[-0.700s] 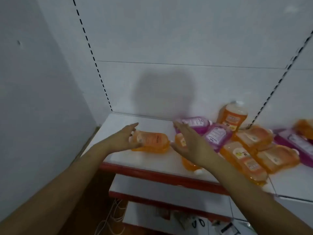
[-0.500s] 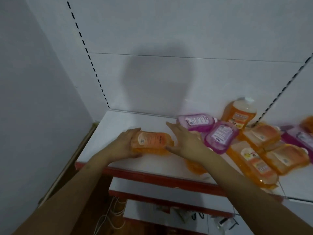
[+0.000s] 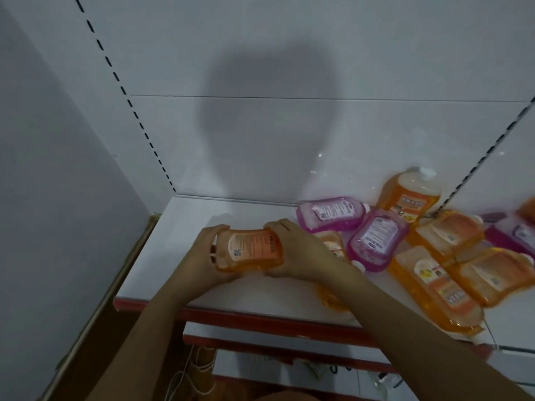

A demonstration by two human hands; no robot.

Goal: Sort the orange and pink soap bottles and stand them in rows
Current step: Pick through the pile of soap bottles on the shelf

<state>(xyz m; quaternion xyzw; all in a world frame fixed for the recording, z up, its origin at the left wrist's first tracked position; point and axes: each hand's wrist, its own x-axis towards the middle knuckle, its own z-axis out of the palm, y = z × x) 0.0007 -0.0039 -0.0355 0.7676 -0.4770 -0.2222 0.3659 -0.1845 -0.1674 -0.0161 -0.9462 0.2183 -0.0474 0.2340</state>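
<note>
**Inspector:** State of the hands?

**Assistant:** Both are now on one orange bottle (image 3: 250,250). The left hand (image 3: 202,257) wraps its left end, fingers curled over the top edge; the right hand (image 3: 298,251) clasps the other end. Half a second ago the right hand lay flat alongside it, and shortly before that both grips were spread and hovering. So the grip has gone from spread to clamped at both ends.

**Inspector:** Where is the bottle?

**Assistant:** On its side, label up, over the left part of the shelf (image 3: 162,250), near the front edge. Whether it rests on the shelf or is just lifted I cannot tell.

**Inspector:** The remainder?

**Assistant:** Unsorted to the right: two pink bottles (image 3: 333,214) lying flat among several orange ones, and one upright orange bottle (image 3: 411,195) against the back panel.

**Inspector:** Bearing on the task?

**Assistant:** In my judgement the first stand-up is about to begin; no row exists yet.
</note>
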